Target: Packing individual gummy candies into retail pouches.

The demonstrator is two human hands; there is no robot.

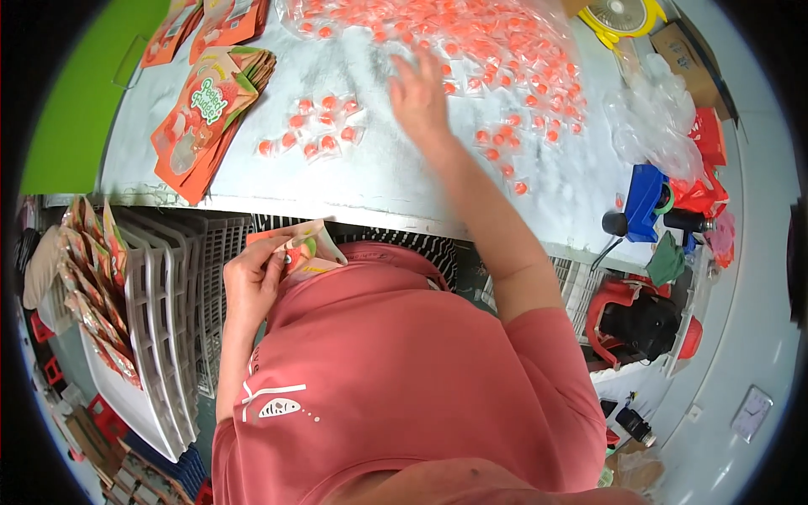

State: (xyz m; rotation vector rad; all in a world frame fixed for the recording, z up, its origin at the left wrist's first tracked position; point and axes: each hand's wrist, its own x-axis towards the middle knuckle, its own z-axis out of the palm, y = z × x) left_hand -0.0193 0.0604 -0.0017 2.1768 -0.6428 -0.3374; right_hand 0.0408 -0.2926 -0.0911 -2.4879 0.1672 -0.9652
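Note:
Below the table's near edge, my left hand point(256, 273) pinches an orange and cream printed pouch point(313, 252) by its side, close against my shirt. The pouch's lower part is hidden by the shirt and table edge. My right hand point(419, 99) reaches out over the white table point(379, 181), slightly blurred, its fingers apart and nothing seen in them. Just beyond its fingertips lies a big heap of small orange candies in clear wrappers point(505, 42). A smaller group of the same wrapped candies point(324, 126) lies to the left of that hand.
A stack of flat printed pouches point(206, 118) lies on the table's left, with more pouches point(227, 25) behind. Filled pouches point(94, 290) fill a white crate point(160, 337) at lower left. On the right are a clear plastic bag point(656, 118), a blue tape dispenser point(644, 202) and a yellow fan point(619, 17).

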